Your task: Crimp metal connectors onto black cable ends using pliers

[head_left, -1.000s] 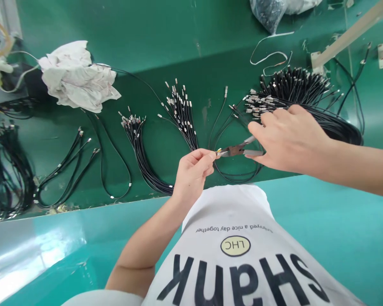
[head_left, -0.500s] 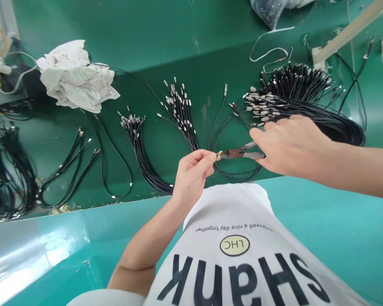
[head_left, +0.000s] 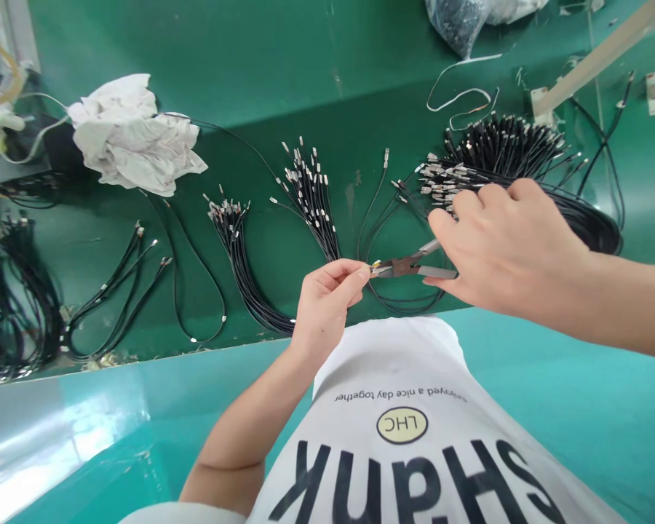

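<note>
Pinched between the thumb and forefinger of my left hand (head_left: 330, 295) is the end of a black cable with a small metal terminal (head_left: 376, 266); the fingers hide most of it. My right hand (head_left: 510, 244) is closed around the handles of a pair of pliers (head_left: 401, 267). The jaws of the pliers meet the terminal right at my left fingertips, and the handles stand somewhat apart. Black cable loops (head_left: 404, 299) lie on the green bench just behind and below the pliers.
Bundles of black cables lie at the centre (head_left: 319, 211), centre left (head_left: 243, 269), right (head_left: 568, 200) and far left (head_left: 30, 298). A crumpled white cloth (head_left: 134, 142) sits at upper left. A plastic bag (head_left: 461, 25) and a slanted beige bar (head_left: 594, 54) are at upper right.
My right hand has shifted its grip on the pliers: the fingers are raised and the handles spread wider. My left hand stays nearly in place at the terminal.
</note>
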Available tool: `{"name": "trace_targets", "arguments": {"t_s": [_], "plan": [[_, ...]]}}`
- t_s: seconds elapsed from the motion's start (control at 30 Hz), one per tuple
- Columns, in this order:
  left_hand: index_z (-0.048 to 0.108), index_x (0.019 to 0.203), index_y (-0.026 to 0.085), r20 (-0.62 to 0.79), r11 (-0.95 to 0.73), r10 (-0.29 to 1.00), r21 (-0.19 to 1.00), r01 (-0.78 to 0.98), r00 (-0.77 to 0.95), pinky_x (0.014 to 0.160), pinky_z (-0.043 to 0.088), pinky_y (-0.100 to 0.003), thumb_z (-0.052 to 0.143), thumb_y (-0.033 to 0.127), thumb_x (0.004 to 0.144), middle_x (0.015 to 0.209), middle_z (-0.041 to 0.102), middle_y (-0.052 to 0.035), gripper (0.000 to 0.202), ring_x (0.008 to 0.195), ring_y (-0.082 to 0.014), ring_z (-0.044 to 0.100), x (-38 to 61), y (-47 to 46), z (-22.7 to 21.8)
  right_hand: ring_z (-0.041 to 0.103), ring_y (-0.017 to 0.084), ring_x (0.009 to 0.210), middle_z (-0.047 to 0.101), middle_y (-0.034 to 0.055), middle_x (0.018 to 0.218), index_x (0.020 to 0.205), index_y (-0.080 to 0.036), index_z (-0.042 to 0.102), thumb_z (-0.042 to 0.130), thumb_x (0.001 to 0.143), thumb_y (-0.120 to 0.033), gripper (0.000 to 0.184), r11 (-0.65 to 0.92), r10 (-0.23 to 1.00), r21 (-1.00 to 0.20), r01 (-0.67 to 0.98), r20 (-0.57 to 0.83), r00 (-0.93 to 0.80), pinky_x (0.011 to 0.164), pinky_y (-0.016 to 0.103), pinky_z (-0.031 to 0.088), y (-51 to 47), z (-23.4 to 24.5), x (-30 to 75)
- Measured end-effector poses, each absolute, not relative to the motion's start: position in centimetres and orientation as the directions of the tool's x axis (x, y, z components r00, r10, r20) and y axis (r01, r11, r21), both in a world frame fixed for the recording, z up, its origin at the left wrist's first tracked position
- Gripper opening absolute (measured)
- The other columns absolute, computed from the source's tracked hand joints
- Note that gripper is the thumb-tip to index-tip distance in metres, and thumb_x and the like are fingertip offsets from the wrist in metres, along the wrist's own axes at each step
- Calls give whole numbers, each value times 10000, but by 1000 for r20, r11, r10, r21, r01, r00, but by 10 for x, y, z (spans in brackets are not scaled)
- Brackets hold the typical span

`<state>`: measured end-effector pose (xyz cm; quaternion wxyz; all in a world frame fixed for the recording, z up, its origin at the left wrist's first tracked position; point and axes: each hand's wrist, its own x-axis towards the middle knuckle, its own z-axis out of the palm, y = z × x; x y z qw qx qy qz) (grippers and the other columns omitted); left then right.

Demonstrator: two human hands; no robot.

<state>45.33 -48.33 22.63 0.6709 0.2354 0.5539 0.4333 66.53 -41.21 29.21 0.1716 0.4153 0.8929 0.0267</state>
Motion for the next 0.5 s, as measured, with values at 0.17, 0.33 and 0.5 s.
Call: {"name": "trace_targets", "arguments": {"t_s": [0.17,0.33,0.5], "plan": [[728,827,150,-539,514,842,798,-315,10,546,187,-267,735,279,832,620,438,37,129,566,-61,303,451,-486,228,549,331,914,624,191,946,1055,-94,630,464,909,-615,566,659,747,193,727,-285,-601,750,388,323,-413,296,663],[724,809,154,-539,514,842,798,-314,9,549,188,-268,739,286,830,618,431,36,135,572,-63,308,449,-487,232,542,302,858,617,174,914,1030,-106,629,506,887,-591,520,669,738,223,710,-319,-595,728,370,304,-411,301,662],[728,801,144,-569,549,821,769,-327,39,547,179,-270,728,278,834,592,387,42,138,556,-59,295,450,-484,233,546,282,816,613,155,868,975,-121,639,524,888,-534,437,674,733,239,699,-332,-594,707,357,286,-411,304,661]]}}
